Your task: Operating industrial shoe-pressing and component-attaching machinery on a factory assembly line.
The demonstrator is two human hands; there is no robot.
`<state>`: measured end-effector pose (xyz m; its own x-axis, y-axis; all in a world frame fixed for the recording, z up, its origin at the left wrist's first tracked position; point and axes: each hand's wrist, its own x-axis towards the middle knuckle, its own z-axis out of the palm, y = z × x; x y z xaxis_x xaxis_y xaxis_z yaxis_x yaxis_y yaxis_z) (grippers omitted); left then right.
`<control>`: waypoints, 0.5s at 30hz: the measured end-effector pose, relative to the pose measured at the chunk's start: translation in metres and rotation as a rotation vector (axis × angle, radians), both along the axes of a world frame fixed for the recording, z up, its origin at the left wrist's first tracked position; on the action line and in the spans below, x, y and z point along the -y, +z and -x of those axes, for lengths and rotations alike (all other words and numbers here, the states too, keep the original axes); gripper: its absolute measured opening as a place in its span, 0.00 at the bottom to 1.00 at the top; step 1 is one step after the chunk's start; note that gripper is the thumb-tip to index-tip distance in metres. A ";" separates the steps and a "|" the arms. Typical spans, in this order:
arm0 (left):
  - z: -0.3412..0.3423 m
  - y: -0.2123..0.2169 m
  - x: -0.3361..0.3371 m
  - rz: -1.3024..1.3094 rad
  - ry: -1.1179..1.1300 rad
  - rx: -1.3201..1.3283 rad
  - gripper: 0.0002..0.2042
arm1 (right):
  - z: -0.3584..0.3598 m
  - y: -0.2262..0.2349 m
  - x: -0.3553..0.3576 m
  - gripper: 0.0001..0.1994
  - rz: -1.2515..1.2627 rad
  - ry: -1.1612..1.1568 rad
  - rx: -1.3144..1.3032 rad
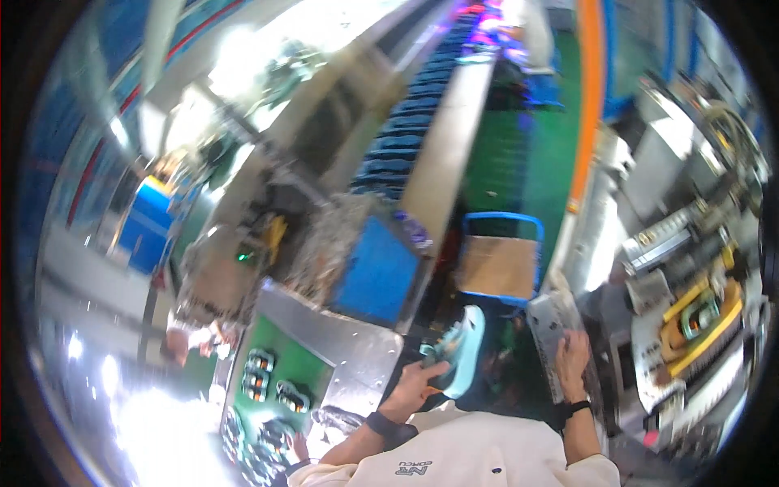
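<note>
1. Pale-blue shoe [466, 357], tilted before your torso, held in the fingers of your left hand [418, 390].
2. Grey panel [545, 337], touched by your right hand [573, 361]; you cannot tell whether its fingers grip.
3. Green-topped table [296, 357], at your left, bearing several dark-and-white items [292, 396].

Shoes [293, 396] lay on the table [300, 353], lower left; one held shoe [466, 357] was lower centre, below the cart [499, 264].
</note>
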<state>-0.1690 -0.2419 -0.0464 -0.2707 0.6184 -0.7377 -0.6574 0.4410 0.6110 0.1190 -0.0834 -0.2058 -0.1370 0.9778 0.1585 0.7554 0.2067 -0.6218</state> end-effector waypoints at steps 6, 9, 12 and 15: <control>0.033 -0.026 0.083 0.138 0.120 -0.077 0.15 | -0.002 -0.051 0.001 0.10 -0.067 0.072 0.094; 0.080 -0.052 0.124 0.065 0.294 -0.019 0.12 | -0.006 -0.060 -0.007 0.10 -0.081 0.068 0.144; 0.152 -0.118 0.178 0.125 0.409 -0.125 0.10 | -0.006 -0.057 -0.010 0.11 -0.045 0.069 0.161; 0.217 -0.161 0.236 0.055 0.473 -0.303 0.11 | 0.007 -0.059 -0.013 0.10 -0.045 0.042 0.195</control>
<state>-0.3861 -0.4775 -0.2075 -0.7139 0.3410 -0.6116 -0.5897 0.1781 0.7877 0.1124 -0.0704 -0.2651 -0.2099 0.9631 0.1686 0.8508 0.2649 -0.4539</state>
